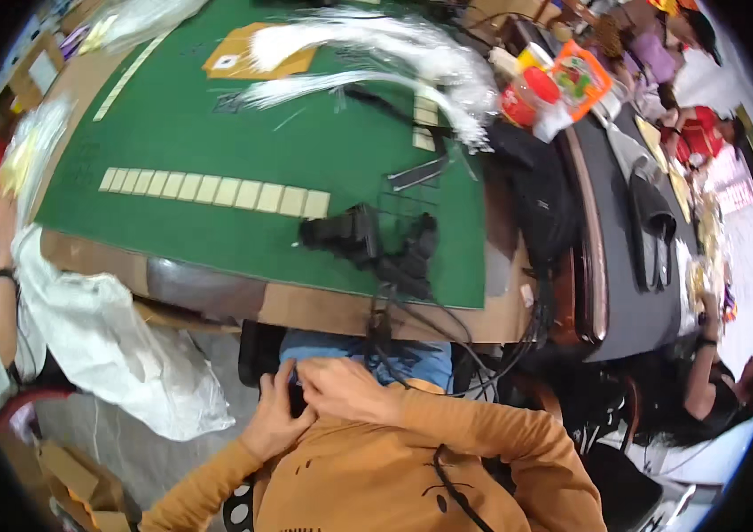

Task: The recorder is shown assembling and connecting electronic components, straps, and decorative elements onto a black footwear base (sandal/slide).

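Observation:
Both my hands are together over my lap, just off the table's near edge. My left hand [275,418] is curled, with thumb and fingers around a small dark thing [297,401] that is mostly hidden. Over it lies my right hand [352,390], its fingers bent and closed against the same spot; what they pinch, if anything, does not show. On the green mat [243,248] ahead, a row of pale square pieces [208,190] runs across. A black strapped device [341,235] with cables lies near the mat's front edge.
Clear plastic strips [376,44] and a brown envelope [257,58] lie on the far mat. A red-lidded jar [529,96] and an orange tray [582,80] stand at the far right. A white plastic sack [119,337] hangs at left. Other people sit on both sides.

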Motion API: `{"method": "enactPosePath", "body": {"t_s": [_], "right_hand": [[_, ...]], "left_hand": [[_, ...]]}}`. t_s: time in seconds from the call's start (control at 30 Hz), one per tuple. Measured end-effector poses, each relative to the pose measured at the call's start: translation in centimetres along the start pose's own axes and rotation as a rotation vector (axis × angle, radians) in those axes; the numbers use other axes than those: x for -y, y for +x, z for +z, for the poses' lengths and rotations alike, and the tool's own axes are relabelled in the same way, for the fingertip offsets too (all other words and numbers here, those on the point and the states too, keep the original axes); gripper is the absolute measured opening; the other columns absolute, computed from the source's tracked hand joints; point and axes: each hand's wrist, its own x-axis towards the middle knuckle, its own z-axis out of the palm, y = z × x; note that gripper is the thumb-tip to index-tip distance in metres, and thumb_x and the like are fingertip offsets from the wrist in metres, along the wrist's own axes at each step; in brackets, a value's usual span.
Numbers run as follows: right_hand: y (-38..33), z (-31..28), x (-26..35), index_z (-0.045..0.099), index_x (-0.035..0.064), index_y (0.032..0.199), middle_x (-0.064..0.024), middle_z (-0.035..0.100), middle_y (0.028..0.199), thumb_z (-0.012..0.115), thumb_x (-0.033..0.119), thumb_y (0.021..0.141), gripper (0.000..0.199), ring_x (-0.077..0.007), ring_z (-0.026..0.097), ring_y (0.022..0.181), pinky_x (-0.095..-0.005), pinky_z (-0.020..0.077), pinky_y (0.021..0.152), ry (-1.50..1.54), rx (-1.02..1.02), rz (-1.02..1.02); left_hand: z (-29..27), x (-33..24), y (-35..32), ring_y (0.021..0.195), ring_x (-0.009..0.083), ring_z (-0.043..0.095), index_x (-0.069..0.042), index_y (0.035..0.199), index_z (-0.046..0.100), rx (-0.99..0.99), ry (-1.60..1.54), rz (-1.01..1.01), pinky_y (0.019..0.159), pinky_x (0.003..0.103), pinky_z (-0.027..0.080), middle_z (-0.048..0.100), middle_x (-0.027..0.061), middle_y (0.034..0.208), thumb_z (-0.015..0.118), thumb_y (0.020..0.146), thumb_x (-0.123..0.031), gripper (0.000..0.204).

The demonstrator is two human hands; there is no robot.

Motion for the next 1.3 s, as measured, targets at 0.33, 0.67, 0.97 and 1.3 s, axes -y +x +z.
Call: {"method": "enactPosePath", "body": {"t_s": [0.33,0.67,0.97,1.3], "right_hand": [[-0.1,1.0,-0.8,0.059,-0.0015,0.094,-0.0207,0.068,0.088,0.060,0.009,0.086,0.013,-0.0450,0.066,0.079,-0.0537,0.0527,0.067,-0.001,-0.012,0.047],[-0.5,1.4,-0.5,0.061,-0.0036,0.093,-0.0213,0.068,0.087,0.061,0.005,0.081,0.015,-0.0433,0.068,0.075,-0.0525,0.0551,0.062,-0.136,-0.051,-0.066],[-1.4,1.4,-0.3,0.060,-0.0010,0.094,-0.0161,0.064,0.084,0.066,0.008,0.083,0.016,-0.0349,0.070,0.071,-0.0448,0.0564,0.059,-0.367,0.015,-0.205],[-2.1,-16.9,4.9,0.063,0.0101,0.113,-0.0121,0.061,0.089,0.063,0.006,0.087,0.027,-0.0340,0.067,0.074,-0.0436,0.0559,0.063,-0.506,-0.477,-0.082]], "left_hand": [[-1.6,1.0,-2.7,0.100,0.0490,0.062,0.004,0.153,0.030,-0.059,0.249,0.154,0.084,0.045,0.055,0.052,0.0307,0.125,0.081,0.086,-0.031,0.092],[-0.9,0.0,-1.4,0.110,0.0505,0.055,0.007,0.143,0.037,-0.040,0.199,0.165,0.093,0.051,0.050,0.052,0.0315,0.121,0.081,0.086,-0.031,0.080],[-2.2,1.3,-0.8,0.115,0.0437,0.057,0.003,0.151,0.033,0.002,0.073,0.014,0.099,0.044,0.049,0.053,0.0277,0.126,0.087,0.081,-0.035,0.096],[-10.8,-9.9,-0.1,0.075,0.0278,0.067,-0.001,0.120,0.066,-0.062,0.184,0.260,0.068,0.037,0.054,0.067,0.0128,0.106,0.076,0.088,-0.011,0.036]]}}
